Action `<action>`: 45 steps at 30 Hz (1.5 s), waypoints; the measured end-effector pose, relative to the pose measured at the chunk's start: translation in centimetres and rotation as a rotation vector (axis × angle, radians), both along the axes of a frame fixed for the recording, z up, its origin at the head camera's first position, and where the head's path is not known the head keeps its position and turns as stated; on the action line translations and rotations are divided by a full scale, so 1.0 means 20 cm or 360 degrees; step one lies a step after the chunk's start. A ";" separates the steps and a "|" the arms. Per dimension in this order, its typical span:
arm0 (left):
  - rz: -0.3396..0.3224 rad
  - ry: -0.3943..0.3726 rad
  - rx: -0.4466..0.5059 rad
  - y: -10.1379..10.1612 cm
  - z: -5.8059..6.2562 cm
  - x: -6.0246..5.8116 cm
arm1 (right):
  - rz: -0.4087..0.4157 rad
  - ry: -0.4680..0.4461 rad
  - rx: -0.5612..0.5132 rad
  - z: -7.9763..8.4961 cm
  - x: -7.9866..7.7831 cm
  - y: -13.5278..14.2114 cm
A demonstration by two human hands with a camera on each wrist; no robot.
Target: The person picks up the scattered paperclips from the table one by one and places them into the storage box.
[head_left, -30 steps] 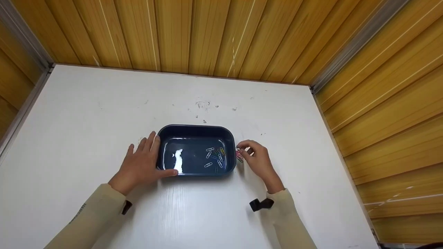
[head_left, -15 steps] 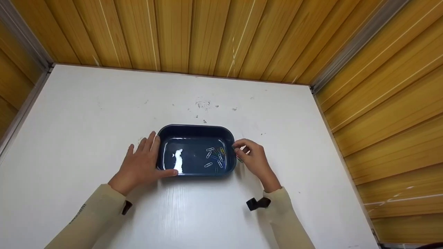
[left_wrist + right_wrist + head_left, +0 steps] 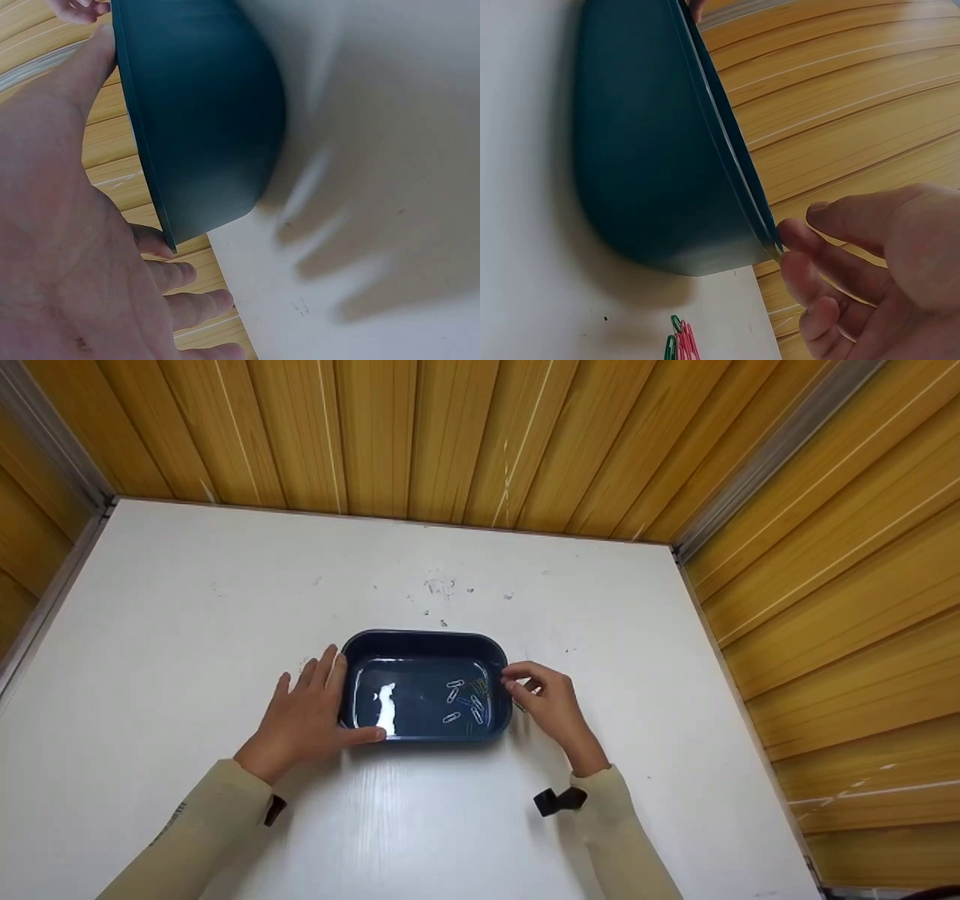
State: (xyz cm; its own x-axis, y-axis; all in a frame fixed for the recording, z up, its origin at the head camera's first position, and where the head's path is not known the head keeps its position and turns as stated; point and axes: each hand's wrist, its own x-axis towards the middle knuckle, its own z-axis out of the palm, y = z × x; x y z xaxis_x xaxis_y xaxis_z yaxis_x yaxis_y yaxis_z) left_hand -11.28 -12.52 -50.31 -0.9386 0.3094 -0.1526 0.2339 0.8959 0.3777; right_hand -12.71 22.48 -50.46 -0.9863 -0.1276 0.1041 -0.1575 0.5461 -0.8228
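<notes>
A dark blue tray (image 3: 420, 738) stands on the white table with several paper clips (image 3: 452, 717) in its right half, white, yellow, blue and green. My left hand (image 3: 304, 724) rests against the tray's left end with straight fingers, its thumb along the near rim and its forefinger at the left rim. At the right rim is my right hand (image 3: 549, 697), fingers bent loosely, thumb apart from the forefinger and nothing showing between them. Beside the tray's right end, below that hand, pink paper clips (image 3: 686, 341) and green ones lie on the table, mostly hidden in the head view.
The white table (image 3: 225, 600) carries small dark marks beyond the tray. Yellow wood-look panels (image 3: 375, 435) wall it in at the back and the sides. A black strap device (image 3: 559, 802) sits at the right sleeve.
The right hand moved left from the clips beside the tray to its right rim. A small green thing at its fingertips half a second ago no longer shows. The left hand stays put.
</notes>
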 end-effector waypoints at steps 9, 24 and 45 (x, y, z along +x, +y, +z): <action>0.0004 -0.0005 0.0006 0.00 0.00 0.00 | -0.0037 0.0004 0.0033 -0.01 0.00 0.04; 0.0006 0.0020 -0.0001 0.00 0.00 0.00 | -0.0133 0.0007 0.0027 -0.02 -0.01 0.10; 0.0007 -0.0003 0.0020 0.00 0.00 0.00 | -0.0208 -0.0098 0.0172 -0.11 0.00 0.17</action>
State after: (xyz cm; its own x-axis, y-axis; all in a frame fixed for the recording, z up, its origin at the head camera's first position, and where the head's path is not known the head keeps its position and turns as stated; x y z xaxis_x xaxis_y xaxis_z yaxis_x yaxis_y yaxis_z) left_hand -11.32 -12.47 -50.40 -0.9398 0.3068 -0.1503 0.2291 0.8922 0.3892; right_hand -12.65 25.81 -52.64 -0.9994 -0.0053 0.0355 -0.0306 0.6445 -0.7640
